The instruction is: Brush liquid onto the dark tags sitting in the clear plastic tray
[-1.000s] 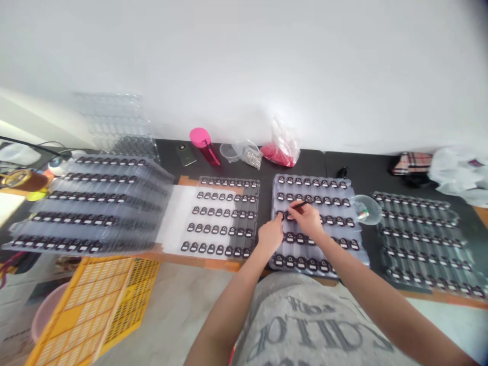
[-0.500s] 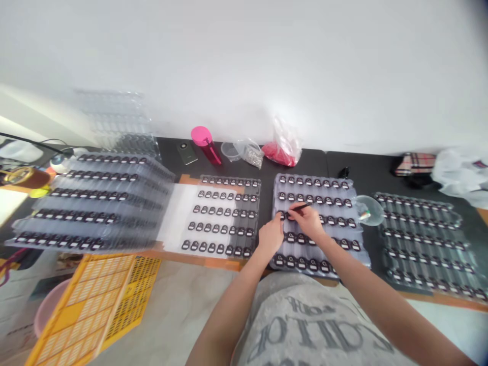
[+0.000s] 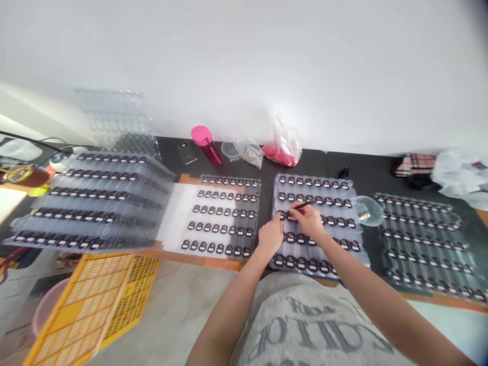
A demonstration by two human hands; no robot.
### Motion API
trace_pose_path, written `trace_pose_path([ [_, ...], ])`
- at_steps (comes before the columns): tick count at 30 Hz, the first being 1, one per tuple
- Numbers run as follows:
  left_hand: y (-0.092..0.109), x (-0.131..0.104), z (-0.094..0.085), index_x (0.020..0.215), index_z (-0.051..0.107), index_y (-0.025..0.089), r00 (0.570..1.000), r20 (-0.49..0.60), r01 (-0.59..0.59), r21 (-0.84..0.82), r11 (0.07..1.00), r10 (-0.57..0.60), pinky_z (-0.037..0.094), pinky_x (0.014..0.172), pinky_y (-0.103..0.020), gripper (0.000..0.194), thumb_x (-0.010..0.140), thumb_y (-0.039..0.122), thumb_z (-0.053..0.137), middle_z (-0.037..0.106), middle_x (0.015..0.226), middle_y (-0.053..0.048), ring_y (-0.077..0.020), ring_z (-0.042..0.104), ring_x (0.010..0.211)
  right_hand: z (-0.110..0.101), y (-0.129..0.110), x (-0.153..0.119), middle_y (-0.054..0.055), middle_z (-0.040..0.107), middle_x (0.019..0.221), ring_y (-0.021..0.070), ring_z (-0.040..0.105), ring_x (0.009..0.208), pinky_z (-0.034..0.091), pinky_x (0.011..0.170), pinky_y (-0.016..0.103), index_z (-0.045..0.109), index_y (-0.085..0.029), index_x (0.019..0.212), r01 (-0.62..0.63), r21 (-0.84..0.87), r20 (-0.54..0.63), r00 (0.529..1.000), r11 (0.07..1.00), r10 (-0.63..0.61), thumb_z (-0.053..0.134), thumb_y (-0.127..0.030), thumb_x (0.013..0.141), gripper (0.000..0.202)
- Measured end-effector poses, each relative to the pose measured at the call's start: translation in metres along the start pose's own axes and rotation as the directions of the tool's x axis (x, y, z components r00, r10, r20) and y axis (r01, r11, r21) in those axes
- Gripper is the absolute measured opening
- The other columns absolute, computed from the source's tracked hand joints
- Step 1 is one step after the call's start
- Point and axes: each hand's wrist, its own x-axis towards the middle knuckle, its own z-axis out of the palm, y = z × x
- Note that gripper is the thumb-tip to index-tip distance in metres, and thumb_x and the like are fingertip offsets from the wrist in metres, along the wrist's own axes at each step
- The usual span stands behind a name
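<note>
A clear plastic tray (image 3: 314,187) with rows of small black parts, each with a pale label, lies in front of me. My right hand (image 3: 308,221) is closed around a thin, dark, pen-like tool (image 3: 305,205). The tool slants across the middle row, and its working end is hidden by the fingers. Close by on the left, my left hand (image 3: 271,235) has its fingertips drawn together at a small black part (image 3: 281,215) in the same row. The part sits in the tray under the fingertips.
At left stands a tall stack of filled trays (image 3: 152,203). Another filled tray (image 3: 224,203) lies partly over white paper, and one more tray (image 3: 423,239) is at right. Behind are a pink bottle (image 3: 208,145), a phone (image 3: 186,152), bags (image 3: 282,147) and a round clear lid (image 3: 369,211).
The pen-like tool has shifted slightly right and up at its rear end, with the right hand moving only a little. My left hand stays in nearly the same place.
</note>
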Motion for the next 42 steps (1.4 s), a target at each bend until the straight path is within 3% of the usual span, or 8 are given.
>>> trace_pose_path([
  [7,-0.001,0.001,0.004,0.130,0.034,0.022,0.999,-0.035,-0.011,-0.007,1.000,0.010,0.046,0.070,-0.028,0.041,0.092,0.032,0.023,0.067,0.094,-0.009,-0.0199,0.064,0.084,0.003,0.000,0.007,0.000,0.062,0.066,0.0153,0.065,0.056,0.057,0.055,0.028,0.057,-0.017,0.082,-0.094,0.073,-0.046,0.994,0.993,0.097,0.063,-0.039,0.067,0.027],
  [19,-0.002,0.003,0.005,0.130,0.035,0.023,0.998,-0.041,-0.046,0.005,0.999,0.046,0.046,0.069,-0.030,0.041,0.092,0.032,0.022,0.067,0.092,-0.008,-0.0214,0.064,0.082,0.006,-0.002,0.006,-0.001,0.061,0.063,0.0157,0.065,0.056,0.057,0.053,0.027,0.059,-0.019,0.079,-0.110,0.048,-0.059,0.992,0.993,0.113,0.063,-0.036,0.066,0.022],
  [29,0.001,0.004,-0.006,0.131,0.033,0.025,0.996,0.050,-0.081,0.054,0.995,0.078,0.046,0.073,-0.030,0.041,0.092,0.032,0.023,0.066,0.097,-0.010,-0.0206,0.063,0.087,0.007,-0.007,0.005,-0.001,0.065,0.065,0.0157,0.066,0.055,0.056,0.052,0.026,0.058,-0.019,0.078,-0.085,-0.017,-0.051,0.995,0.996,0.084,0.061,-0.037,0.068,0.021],
  [42,0.005,0.005,-0.010,0.132,0.030,0.023,0.993,0.089,-0.088,0.109,0.990,0.078,0.046,0.072,-0.031,0.042,0.091,0.027,0.025,0.065,0.096,-0.012,-0.0221,0.063,0.088,0.005,-0.012,0.001,0.000,0.063,0.064,0.0156,0.065,0.056,0.057,0.053,0.027,0.058,-0.020,0.077,-0.073,-0.009,-0.072,0.995,0.997,0.072,0.062,-0.036,0.067,0.020],
])
